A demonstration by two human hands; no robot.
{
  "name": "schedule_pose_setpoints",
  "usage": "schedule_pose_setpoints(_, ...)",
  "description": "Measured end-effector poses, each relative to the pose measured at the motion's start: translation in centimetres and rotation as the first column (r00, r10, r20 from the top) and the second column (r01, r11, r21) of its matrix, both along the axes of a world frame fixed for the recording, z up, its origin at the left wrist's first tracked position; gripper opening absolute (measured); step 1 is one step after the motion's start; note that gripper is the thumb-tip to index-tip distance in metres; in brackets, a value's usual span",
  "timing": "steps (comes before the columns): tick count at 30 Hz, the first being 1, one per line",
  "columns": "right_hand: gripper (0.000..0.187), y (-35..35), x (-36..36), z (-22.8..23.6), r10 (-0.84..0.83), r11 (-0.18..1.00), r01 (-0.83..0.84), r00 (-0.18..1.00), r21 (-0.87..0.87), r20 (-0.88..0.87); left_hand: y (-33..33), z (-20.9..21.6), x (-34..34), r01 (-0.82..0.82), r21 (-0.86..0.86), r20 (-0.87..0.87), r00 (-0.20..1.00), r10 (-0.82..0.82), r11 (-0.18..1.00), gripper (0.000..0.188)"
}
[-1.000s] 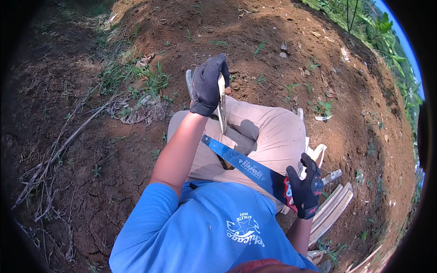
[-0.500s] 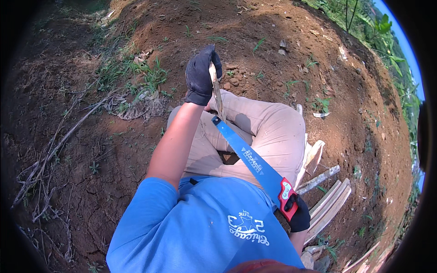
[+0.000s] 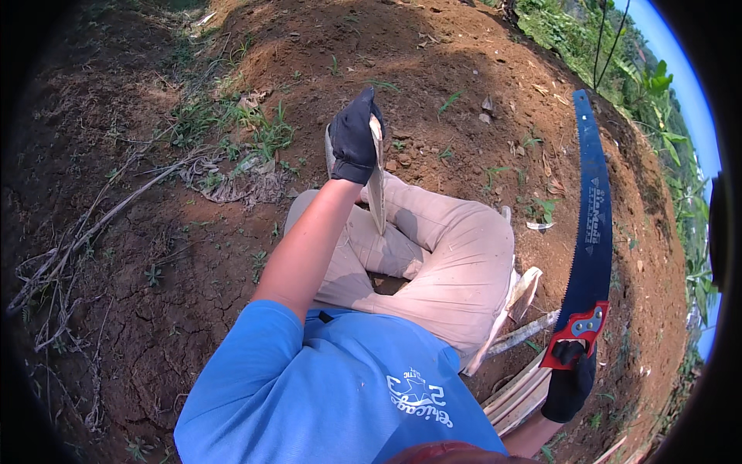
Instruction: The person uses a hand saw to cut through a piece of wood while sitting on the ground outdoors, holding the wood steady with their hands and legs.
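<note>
Wood strip [image 3: 376, 203], probably, in left fingers [image 3: 362, 108]

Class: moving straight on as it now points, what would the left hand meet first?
Probably the brown soil, around a small green sprout; how high the left hand hovers is unclear.

Room over soil [image 3: 549, 259] between knee [image 3: 491, 224] and saw [image 3: 593, 240], perhaps stacked wood strips [image 3: 519, 396] obstructing beside forearm [image 3: 532, 436]
</note>
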State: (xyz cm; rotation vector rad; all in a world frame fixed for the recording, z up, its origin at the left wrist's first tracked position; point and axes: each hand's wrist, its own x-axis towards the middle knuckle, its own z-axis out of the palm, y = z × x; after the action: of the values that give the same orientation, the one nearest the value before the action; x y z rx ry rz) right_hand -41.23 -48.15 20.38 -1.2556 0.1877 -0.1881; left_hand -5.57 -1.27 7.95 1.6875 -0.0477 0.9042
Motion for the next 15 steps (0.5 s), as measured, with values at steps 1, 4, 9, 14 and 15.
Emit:
schedule_pose_setpoints(1, 0.026, 1.4, 1.6, -0.8, 0.151, 0.988, -0.149, 0.988, -0.035, 0.031, -0.1, -1.0, 0.3, -0.094, 0.101, 0.074, 0.993, 0.087, 0.99, 0.042)
schedule_pose_setpoints(4, 0.028, 2.0, 2.6, -8.4, -0.103, 0.791, 0.137, 0.99, -0.597, 0.091, -0.5, 0.2, -0.8, -0.066, 0.076, -0.001, 0.998, 0.066, 0.995, 0.043)
schedule_pose_setpoints(9, 0.035, 11.5, 9.1, -8.5, -0.128, 0.799, 0.244, 0.962, -0.55, 0.241, -2.0, 2.2, -2.9, -0.036, 0.04, -0.036, 0.999, 0.038, 0.999, 0.055)
schedule_pose_setpoints(14, 0.03, 20.7, 13.9, -3.5, 0.047, 0.964, -0.096, 0.98, -0.248, -0.195, -4.5, 3.5, -4.9, -0.079, 0.172, 0.005, 0.997, 0.079, 0.982, 0.056)
schedule_pose_setpoints(15, 0.031, 21.1, 14.3, -3.3, 0.099, 0.897, -0.185, 0.969, -0.401, -0.225, -5.0, 4.1, -5.1, -0.046, 0.147, -0.036, 0.998, 0.052, 0.988, 0.054)
